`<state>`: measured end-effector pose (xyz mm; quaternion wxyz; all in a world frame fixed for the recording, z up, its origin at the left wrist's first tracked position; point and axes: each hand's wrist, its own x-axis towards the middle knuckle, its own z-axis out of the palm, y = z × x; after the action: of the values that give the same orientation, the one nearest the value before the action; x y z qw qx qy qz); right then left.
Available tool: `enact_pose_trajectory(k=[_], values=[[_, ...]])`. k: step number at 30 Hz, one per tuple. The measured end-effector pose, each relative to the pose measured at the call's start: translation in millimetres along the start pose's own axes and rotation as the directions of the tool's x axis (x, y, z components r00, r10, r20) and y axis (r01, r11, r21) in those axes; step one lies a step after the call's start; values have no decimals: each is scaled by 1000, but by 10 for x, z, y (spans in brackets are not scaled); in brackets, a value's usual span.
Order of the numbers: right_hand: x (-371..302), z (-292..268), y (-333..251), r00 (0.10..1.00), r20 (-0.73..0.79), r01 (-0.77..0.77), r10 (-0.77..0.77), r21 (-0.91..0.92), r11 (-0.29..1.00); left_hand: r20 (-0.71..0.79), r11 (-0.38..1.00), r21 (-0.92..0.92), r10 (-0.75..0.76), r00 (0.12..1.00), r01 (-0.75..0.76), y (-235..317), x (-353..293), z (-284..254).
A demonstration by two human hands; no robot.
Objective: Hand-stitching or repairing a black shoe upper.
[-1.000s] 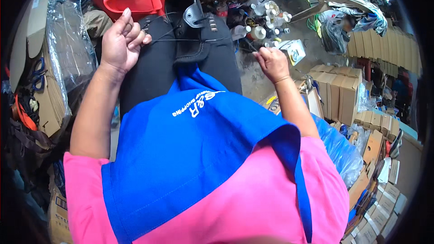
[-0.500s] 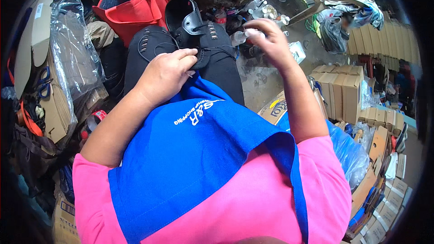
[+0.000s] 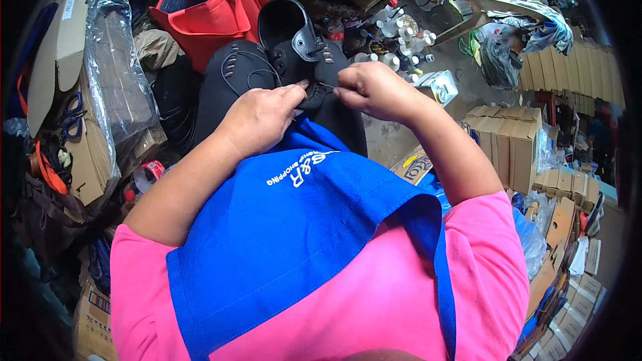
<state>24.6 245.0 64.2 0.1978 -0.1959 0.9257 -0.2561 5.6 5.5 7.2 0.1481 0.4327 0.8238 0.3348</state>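
Note:
A black leather shoe point(image 3: 284, 23) rests between my knees with its opening facing away from me. Closed around its near end is my left hand point(image 3: 264, 117), thumb and forefinger pressed against the edge. A thin pale tip sticks out beneath those fingers; what it belongs to is hidden. Just to the right, my right hand point(image 3: 381, 93) is closed in a pinch on a thin dark thread point(image 3: 325, 85) that runs to the shoe. More black thread point(image 3: 231, 87) loops loosely over my left thigh. A blue apron point(image 3: 301, 227) covers my lap.
Beyond my knees stands a red bag point(image 3: 221, 17). Plastic bottles point(image 3: 401, 37) crowd the floor at the far right, near a small white box point(image 3: 438, 87). Blue-handled scissors point(image 3: 73, 113) lie on cardboard at left. Stacked cardboard boxes point(image 3: 505, 137) stand at right.
My right hand has come down and left, from out by the bottles to close beside the shoe. My left hand stays at the shoe's near end.

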Motion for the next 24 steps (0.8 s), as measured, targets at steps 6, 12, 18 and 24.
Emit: enact_pose_trajectory(k=[6,12,18,24], values=[[-355,-163,-61,946,-281,-65,162,326,943,199,733,-610,-227,953,302,-279,246,-447],[-120,53,-82,953,-289,-52,95,151,987,15,764,-641,-94,996,81,-569,742,-257],[-77,107,39,963,-266,-39,53,57,998,-66,936,-345,-95,993,66,-642,873,-202],[-40,113,78,969,-245,-37,42,23,999,176,741,-660,-12,984,127,-654,923,-240]])
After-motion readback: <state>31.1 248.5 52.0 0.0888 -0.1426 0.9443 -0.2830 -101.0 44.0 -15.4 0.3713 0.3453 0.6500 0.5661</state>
